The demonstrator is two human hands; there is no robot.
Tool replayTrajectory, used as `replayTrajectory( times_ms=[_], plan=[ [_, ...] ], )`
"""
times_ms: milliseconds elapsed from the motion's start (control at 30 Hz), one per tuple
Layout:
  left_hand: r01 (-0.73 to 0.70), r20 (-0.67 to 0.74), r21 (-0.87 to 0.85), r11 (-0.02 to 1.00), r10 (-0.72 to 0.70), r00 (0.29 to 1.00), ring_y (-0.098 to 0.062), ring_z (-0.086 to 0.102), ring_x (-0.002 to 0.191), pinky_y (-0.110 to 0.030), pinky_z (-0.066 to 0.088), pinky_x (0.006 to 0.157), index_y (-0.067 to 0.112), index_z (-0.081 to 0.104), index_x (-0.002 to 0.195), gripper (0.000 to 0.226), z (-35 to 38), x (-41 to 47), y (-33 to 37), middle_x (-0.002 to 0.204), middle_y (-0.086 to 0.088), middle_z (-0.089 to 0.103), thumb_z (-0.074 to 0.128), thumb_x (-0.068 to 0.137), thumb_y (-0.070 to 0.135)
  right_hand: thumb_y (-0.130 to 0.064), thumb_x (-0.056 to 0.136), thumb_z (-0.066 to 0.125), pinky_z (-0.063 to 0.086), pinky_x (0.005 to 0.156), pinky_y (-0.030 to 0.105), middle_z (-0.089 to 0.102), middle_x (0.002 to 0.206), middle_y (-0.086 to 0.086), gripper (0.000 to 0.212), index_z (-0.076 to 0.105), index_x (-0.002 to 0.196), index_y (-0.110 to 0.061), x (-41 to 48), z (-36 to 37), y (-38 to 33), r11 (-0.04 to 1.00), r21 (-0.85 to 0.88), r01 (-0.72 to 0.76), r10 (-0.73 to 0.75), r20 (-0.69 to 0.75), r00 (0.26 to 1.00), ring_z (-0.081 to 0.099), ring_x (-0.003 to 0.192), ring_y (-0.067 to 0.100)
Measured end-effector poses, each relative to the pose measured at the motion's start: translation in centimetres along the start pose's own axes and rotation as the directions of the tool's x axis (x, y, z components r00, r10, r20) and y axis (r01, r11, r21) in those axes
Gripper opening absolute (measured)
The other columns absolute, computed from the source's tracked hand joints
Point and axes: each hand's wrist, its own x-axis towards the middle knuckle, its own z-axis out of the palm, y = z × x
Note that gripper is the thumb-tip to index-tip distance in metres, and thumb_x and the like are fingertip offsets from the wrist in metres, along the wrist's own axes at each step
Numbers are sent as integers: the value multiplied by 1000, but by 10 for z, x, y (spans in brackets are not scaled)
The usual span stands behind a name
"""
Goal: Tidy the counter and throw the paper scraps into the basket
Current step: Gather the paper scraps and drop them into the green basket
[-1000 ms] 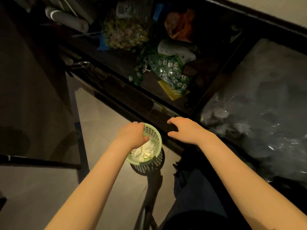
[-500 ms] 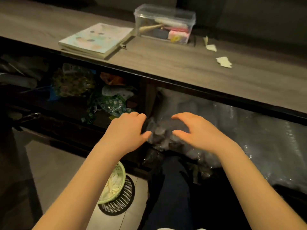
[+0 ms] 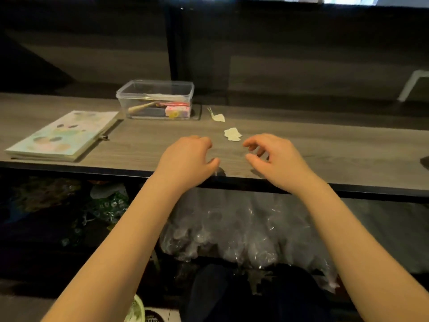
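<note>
Two pale paper scraps lie on the wooden counter (image 3: 325, 145): one scrap (image 3: 232, 134) just beyond my fingertips, a smaller folded scrap (image 3: 218, 117) farther back near the clear box. My left hand (image 3: 185, 162) hovers over the counter's front edge, fingers curled loosely, holding nothing. My right hand (image 3: 275, 156) hovers beside it, fingers spread and bent, empty, its fingertips close to the nearer scrap. Only the rim of the green basket (image 3: 137, 310) shows at the bottom edge, on the floor by my left forearm.
A clear plastic box (image 3: 157, 99) with small items stands at the back of the counter. A pastel book (image 3: 62, 135) lies on the left. Under the counter are snack bags (image 3: 109, 203) and a clear plastic bundle (image 3: 243, 228).
My view has swung up from the basket on the floor to the counter top. Both hands rose from below the counter edge to above it, toward the scraps.
</note>
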Motion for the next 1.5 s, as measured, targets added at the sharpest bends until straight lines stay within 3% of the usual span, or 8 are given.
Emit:
replayTrajectory(
  times_ms=[200, 400, 533, 667, 967, 1100, 1233, 1500],
  plan=[
    [118, 114, 12, 993, -118, 986, -23, 53, 113, -34, 45, 91, 13, 54, 124, 39, 18, 75, 0, 124, -7, 57, 53, 91, 33, -27, 92, 55, 42, 99, 34, 52, 136, -2, 39, 50, 130, -21, 61, 5, 39, 996, -77, -37, 48, 139, 989, 51, 118, 17],
    [193, 45, -9, 981, -193, 980, -26, 55, 112, -37, 47, 92, 12, 50, 127, 39, 33, 140, -15, 125, -11, 55, 53, 91, 28, -32, 90, 59, 42, 96, 33, 50, 137, 4, 48, 46, 134, -18, 122, 22, 52, 985, -161, -68, 116, 312, 943, 48, 121, 22],
    [249, 32, -174, 953, -247, 968, -29, 51, 117, -37, 44, 95, 10, 45, 133, 43, 41, 173, -23, 130, -13, 52, 52, 92, 23, -37, 86, 63, 45, 88, 31, 52, 130, 2, 50, 48, 131, -22, 145, 33, 58, 989, -56, -138, 149, 396, 906, 50, 107, 16],
    [258, 3, -271, 927, -267, 964, -29, 43, 127, -39, 39, 103, 13, 39, 138, 52, 57, 190, -30, 140, -12, 42, 56, 90, 23, -36, 92, 56, 42, 103, 37, 47, 142, -1, 48, 46, 137, -26, 143, 39, 62, 997, -25, -67, 71, 419, 905, 47, 124, 19],
    [243, 101, -76, 967, -235, 967, -34, 27, 139, -47, 30, 110, 21, 26, 146, 65, 67, 224, -30, 154, -9, 23, 55, 90, 38, -21, 87, 63, 48, 88, 33, 55, 103, -4, 7, 64, 94, -21, 138, 40, 70, 997, 79, -5, -19, 309, 951, 53, 100, 15],
    [263, 174, -36, 964, -253, 952, -33, 39, 128, -47, 38, 105, 19, 38, 139, 59, 68, 236, -28, 144, -12, 37, 55, 88, 44, -10, 85, 63, 47, 68, 22, 55, 89, -5, 17, 63, 97, -21, 136, 38, 75, 968, 229, -98, 28, 291, 956, 55, 83, 13],
    [256, 159, -12, 967, -250, 955, -30, 46, 121, -44, 43, 101, 17, 45, 132, 54, 70, 243, -19, 135, -12, 46, 58, 86, 41, -1, 85, 60, 42, 58, 13, 53, 82, -7, 23, 61, 91, -24, 138, 28, 83, 928, 330, -173, 136, 132, 982, 51, 71, 5],
    [236, 59, -218, 947, -228, 972, -27, 53, 114, -35, 46, 91, 13, 53, 122, 37, 72, 245, -11, 124, -11, 54, 57, 86, 3, 0, 86, 58, 40, 68, 12, 55, 103, -7, 28, 62, 103, -22, 140, 18, 91, 906, 384, -178, 207, -35, 978, 52, 92, 7]
  ],
)
